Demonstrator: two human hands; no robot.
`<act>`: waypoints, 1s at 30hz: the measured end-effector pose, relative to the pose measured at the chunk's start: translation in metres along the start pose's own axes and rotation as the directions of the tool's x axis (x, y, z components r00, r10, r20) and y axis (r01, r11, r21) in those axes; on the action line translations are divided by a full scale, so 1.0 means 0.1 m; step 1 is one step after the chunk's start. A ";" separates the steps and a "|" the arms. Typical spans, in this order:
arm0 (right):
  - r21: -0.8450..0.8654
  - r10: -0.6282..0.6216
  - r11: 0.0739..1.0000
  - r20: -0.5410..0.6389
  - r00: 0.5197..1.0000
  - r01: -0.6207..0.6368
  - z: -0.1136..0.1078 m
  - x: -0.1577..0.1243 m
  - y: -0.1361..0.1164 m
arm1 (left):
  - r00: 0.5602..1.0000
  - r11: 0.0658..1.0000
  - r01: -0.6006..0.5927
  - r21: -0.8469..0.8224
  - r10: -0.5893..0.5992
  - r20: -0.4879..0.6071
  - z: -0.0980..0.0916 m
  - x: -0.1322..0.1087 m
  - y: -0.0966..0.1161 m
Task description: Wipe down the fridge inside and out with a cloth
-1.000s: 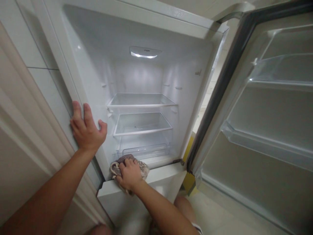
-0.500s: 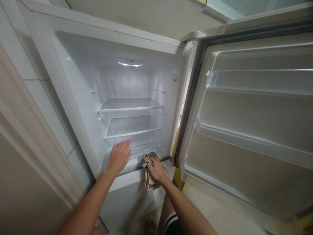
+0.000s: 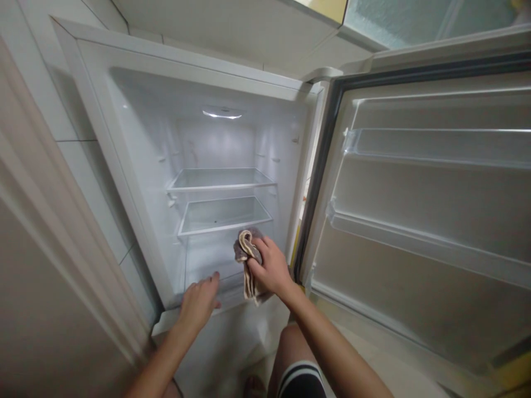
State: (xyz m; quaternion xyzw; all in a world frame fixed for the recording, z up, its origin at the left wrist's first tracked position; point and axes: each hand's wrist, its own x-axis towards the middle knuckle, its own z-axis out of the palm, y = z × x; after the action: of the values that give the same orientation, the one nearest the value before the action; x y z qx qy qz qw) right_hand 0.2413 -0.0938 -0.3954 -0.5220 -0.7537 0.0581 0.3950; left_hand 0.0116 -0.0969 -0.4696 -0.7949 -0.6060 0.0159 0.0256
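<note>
An open, empty fridge (image 3: pixel 136 166) fills the view, lit inside. My right hand (image 3: pixel 270 268) is closed round a crumpled beige-and-brown cloth (image 3: pixel 248 260), held up in front of the compartment just below the lower glass shelf (image 3: pixel 224 215). My left hand (image 3: pixel 199 301) rests with fingers spread on the front of the clear drawer (image 3: pixel 207 265) at the bottom of the compartment. A second glass shelf (image 3: pixel 219 178) sits above the first one.
The fridge door (image 3: pixel 415 221) stands open to the right, with clear door racks (image 3: pixel 435 146). A tiled wall (image 3: pixel 62 110) and a beige panel (image 3: pixel 41 249) lie at the left. My knee and striped shorts (image 3: pixel 298 376) show below, before the lower closed drawer front (image 3: pixel 232 342).
My right hand has lifted the cloth off the bottom ledge up to below the lower shelf. My left hand left the fridge's left edge and dropped to the drawer front.
</note>
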 end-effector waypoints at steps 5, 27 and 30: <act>-0.245 0.054 0.965 0.539 0.840 0.096 0.64 0.49 0.09 | 0.992 0.995 -0.050 -0.081 0.060 0.113 0.06 -0.34 0.11; -0.338 0.226 0.941 0.554 0.801 -0.032 1.79 0.97 0.48 | 0.974 0.979 -0.093 -0.181 0.128 0.188 0.10 -0.45 0.15; -0.226 0.086 0.970 0.653 0.752 0.085 1.92 0.96 0.23 | 0.972 0.982 -0.095 -0.166 0.127 0.198 0.07 -0.45 0.16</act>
State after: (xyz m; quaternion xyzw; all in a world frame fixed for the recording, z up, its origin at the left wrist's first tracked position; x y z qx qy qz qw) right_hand 0.1188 0.0590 -0.4869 -0.5124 -0.8454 0.1462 0.0378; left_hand 0.0150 -0.1448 -0.4780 -0.8212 -0.5592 0.0531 -0.1006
